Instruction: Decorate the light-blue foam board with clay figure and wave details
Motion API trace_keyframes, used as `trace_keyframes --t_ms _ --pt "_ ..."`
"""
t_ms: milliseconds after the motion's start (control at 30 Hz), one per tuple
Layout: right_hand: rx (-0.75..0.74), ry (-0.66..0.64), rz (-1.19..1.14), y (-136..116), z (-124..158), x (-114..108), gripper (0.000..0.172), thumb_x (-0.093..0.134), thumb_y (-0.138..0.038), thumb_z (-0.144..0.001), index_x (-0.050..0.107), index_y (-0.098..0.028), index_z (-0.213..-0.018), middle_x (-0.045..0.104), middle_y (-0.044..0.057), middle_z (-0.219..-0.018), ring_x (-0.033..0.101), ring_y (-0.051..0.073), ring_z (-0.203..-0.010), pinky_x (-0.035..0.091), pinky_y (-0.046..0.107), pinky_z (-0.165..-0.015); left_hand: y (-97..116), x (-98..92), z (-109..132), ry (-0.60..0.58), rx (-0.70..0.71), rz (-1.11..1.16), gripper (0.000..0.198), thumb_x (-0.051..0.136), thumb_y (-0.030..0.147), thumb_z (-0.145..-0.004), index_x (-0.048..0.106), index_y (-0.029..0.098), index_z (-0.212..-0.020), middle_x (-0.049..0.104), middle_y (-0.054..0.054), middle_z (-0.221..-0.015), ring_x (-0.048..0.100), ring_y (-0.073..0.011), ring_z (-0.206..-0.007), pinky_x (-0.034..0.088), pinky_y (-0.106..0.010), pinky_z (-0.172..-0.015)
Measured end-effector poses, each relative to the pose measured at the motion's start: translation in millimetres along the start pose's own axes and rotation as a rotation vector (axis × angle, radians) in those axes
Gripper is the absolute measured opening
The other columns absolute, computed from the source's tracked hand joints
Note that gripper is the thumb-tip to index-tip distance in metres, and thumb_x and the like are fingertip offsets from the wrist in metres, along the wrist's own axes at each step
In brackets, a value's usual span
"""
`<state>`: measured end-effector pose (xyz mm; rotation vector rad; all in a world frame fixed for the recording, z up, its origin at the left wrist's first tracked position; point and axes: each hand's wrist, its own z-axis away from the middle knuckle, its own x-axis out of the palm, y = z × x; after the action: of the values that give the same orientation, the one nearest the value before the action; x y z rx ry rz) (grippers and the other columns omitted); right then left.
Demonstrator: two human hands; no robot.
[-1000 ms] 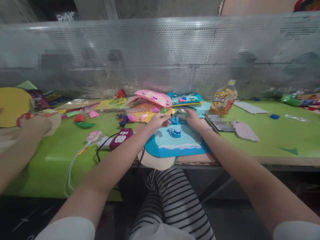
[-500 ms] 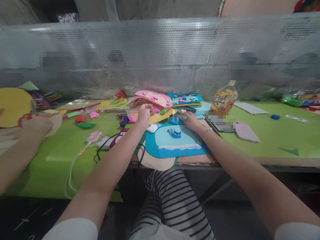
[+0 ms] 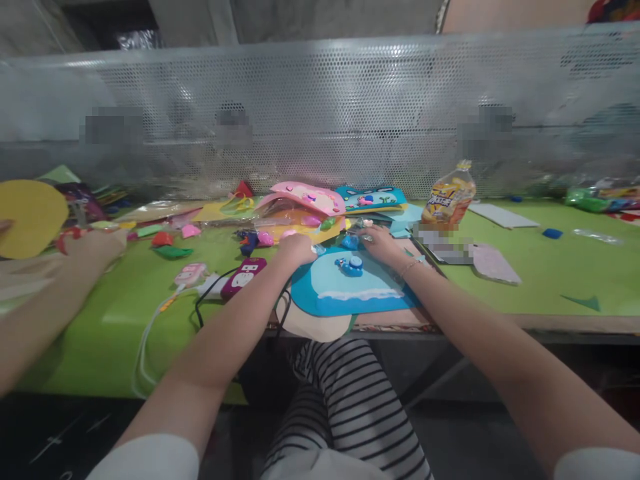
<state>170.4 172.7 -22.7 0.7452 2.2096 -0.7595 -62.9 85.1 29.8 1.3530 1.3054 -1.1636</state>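
Note:
A blue foam sheet [image 3: 305, 293] with a light-blue panel lies in front of me, bearing a white wavy strip and a small blue clay figure [image 3: 351, 266]. At its upper left corner, my left hand [image 3: 299, 251] is closed over a small clear-wrapped white lump [image 3: 319, 250], mostly hidden by the fingers. My right hand [image 3: 379, 243] rests above the sheet's upper right part, fingers bent and pressed together beside a blue clay packet [image 3: 350, 241]. What its fingertips hold is too small to make out.
Pink [image 3: 305, 195] and blue [image 3: 390, 195] decorated foam pieces lie behind. A snack bag [image 3: 449, 200] stands right of them. Left are a maroon power bank [image 3: 244, 277] with cables and another person's hand [image 3: 95, 247]. A perforated metal panel [image 3: 310, 120] borders the table's back.
My left hand has come down and toward me from the pink pieces onto the white lump. My right hand has barely moved. The other person's hand has shifted slightly right.

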Motion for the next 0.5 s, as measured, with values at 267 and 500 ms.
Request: trace_keyframes --t_ms 267,500 --pt "-0.054 -0.016 -0.400 -43 5 -9 0.023 0.050 -0.029 -0.083 0.068 -0.019 -0.094 0.066 0.007 -0.098 0.059 0.020 -0.093 0.047 0.034 -0.083 14 5.3 -2 0.337 0.347 0.352 0.022 0.066 0.027 -0.067 0.067 0.019 -0.088 0.063 -0.011 -0.090 0.057 -0.0287 -0.093 0.041 -0.036 -0.084" --pt "0.115 -0.140 -0.589 -52 5 -14 0.030 0.059 -0.045 -0.072 0.064 -0.016 -0.065 0.060 0.001 -0.061 0.054 0.015 -0.061 0.041 0.027 -0.059 26 -1.4 6 0.345 0.470 0.272 0.022 0.063 0.029 -0.073 0.064 0.017 -0.092 0.061 -0.010 -0.091 0.055 -0.0269 -0.094 0.041 -0.035 -0.083"
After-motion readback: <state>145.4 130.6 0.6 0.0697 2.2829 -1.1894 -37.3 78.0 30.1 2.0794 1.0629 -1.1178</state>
